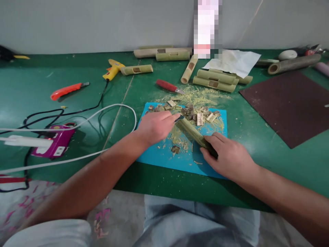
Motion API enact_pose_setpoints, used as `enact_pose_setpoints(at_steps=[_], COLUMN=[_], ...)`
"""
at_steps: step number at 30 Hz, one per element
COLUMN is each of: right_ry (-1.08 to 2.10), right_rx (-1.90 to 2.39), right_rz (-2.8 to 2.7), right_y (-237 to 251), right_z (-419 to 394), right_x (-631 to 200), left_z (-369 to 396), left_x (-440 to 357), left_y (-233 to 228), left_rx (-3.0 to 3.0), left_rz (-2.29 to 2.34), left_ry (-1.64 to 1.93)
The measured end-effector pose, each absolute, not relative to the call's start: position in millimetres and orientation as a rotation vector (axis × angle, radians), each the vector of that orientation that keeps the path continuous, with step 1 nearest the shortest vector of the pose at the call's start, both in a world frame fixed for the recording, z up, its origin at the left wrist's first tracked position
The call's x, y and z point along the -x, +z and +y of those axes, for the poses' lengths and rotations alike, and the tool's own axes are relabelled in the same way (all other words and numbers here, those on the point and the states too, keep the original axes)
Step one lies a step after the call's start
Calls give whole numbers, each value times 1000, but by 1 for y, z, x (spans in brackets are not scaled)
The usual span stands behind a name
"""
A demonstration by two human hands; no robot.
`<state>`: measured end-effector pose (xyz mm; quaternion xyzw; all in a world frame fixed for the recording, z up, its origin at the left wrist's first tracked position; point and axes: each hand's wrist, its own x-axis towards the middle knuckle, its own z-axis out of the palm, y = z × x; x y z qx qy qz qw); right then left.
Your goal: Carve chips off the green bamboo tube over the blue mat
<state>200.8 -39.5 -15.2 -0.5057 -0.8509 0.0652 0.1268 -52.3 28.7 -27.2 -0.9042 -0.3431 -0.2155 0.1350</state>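
Observation:
A green bamboo tube [192,132] lies slantwise above a blue sheet [164,154]. My right hand [228,152] is wrapped round its near end. At the far end, my left hand [158,127] is closed with a small dark flat piece [179,118] at its fingertips, touching or very near the tube; its kind does not show clearly. Bamboo chips [200,118] and pale shavings are strewn over the sheet. Just behind it rests a red-handled knife [168,85] amid yellowish dust.
Several notched bamboo pieces [172,56] lie at the back. On the left are a yellow glue gun [113,68], an orange utility knife [68,91], a purple power strip [55,140] and loose cables. A dark brown sheet [288,106] and a white paper [232,61] lie right.

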Motion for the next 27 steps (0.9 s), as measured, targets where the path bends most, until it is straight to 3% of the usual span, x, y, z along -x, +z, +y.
enact_pose_setpoints(at_steps=[22, 27], right_ry=[218, 221], right_rx=[1463, 1484], right_rz=[-2517, -2494], right_y=[-15, -13], right_z=[-39, -39], right_x=[-202, -200], left_z=[11, 13], left_x=[38, 42], left_y=[-29, -27], left_rx=[2769, 2662], left_rz=[-826, -1046], left_ry=[-512, -534])
